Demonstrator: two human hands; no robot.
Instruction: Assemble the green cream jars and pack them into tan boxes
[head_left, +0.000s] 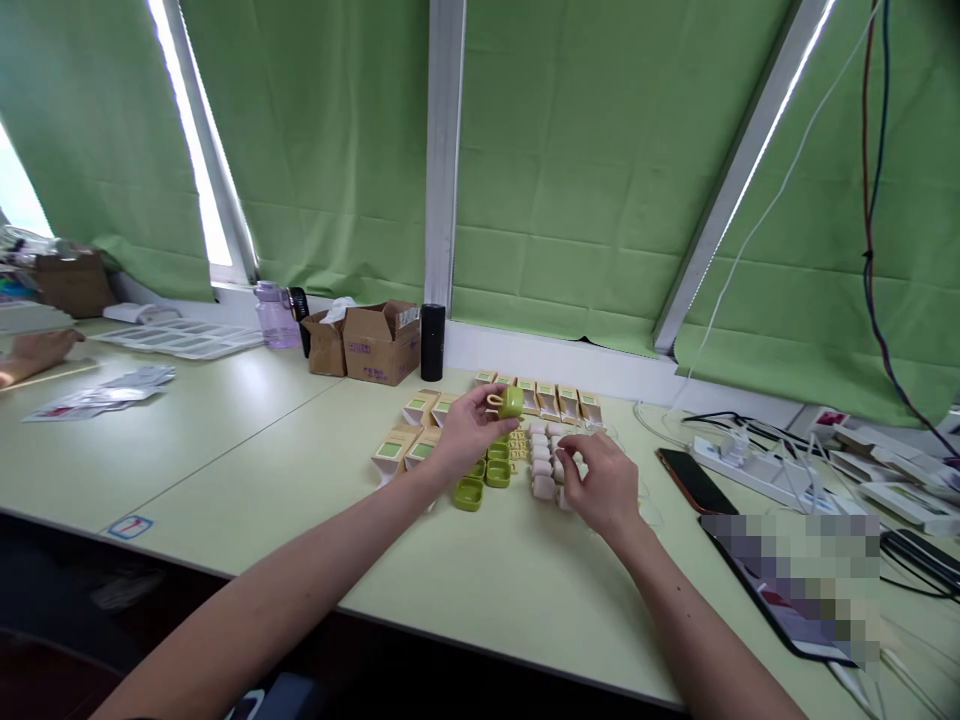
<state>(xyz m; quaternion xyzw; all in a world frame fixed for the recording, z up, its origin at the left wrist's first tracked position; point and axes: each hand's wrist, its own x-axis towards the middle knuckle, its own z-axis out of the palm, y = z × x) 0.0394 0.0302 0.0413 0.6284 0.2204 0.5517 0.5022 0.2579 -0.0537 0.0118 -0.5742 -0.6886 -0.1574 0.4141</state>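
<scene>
From my head camera, the pale green table (225,440) runs wide and bare on the near left, its near edge crossing just under my forearms. On the right, a dark tablet (757,590), a phone (694,482) and a white power strip (750,465) with cables crowd in.

Far ahead stand two brown cartons (375,342), a black cylinder (432,342) and a purple bottle (276,315).

My left hand (469,430) is lifted over a row of small green-labelled boxes (409,440), fingers curled and pinching a small green case (511,402). More green cases (480,482) lie just below it.

My right hand (600,485) rests low, fingers (570,462) bent and nearly closed, touching a column of small pale cases (541,465); I cannot tell whether it grips one.

Another person's hand (37,352) lies at the far left edge.
</scene>
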